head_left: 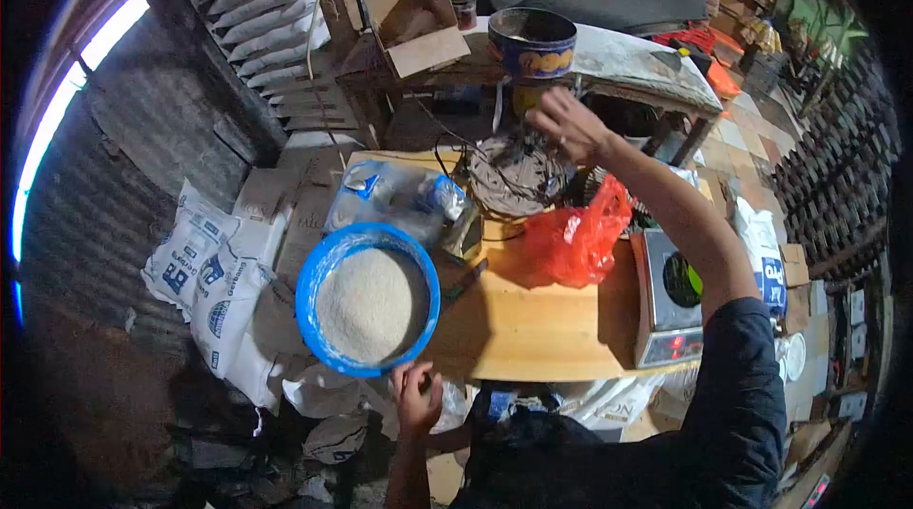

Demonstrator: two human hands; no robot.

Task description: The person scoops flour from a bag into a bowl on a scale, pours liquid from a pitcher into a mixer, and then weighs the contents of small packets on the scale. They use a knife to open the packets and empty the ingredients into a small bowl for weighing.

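At the near left, the person's bare left hand (417, 399) is at the near-right edge of a round, blue plastic basin (306, 304), fingers curled at the rim; whether they are clamped on it cannot be told. The basin sits at the left end of a pale yellow wooden tabletop (533, 345) and contains a broad bed of off-white, fine-grained loose material (371, 307). The load is judged heavy and prone to shift if tilted; the wall should be stiff, and the pale dusting on it may make it slippery. Take hold at two opposite points of the rim and keep it level. To the right stands a silver metal scale (664, 319) with a lit red display. Farther in, at centre, lies a crumpled, thin red plastic bag (575, 241), judged light and soft; to its left, beyond the basin, is a clear plastic package with blue markings (398, 200). At the far centre, the bare right hand (569, 124) is extended with bent fingers above dark, indistinct items; its grip cannot be determined. Just beyond it, a round, dark-blue decorated container (533, 62) stands on a far bench, right of an open brown cardboard box (418, 26).
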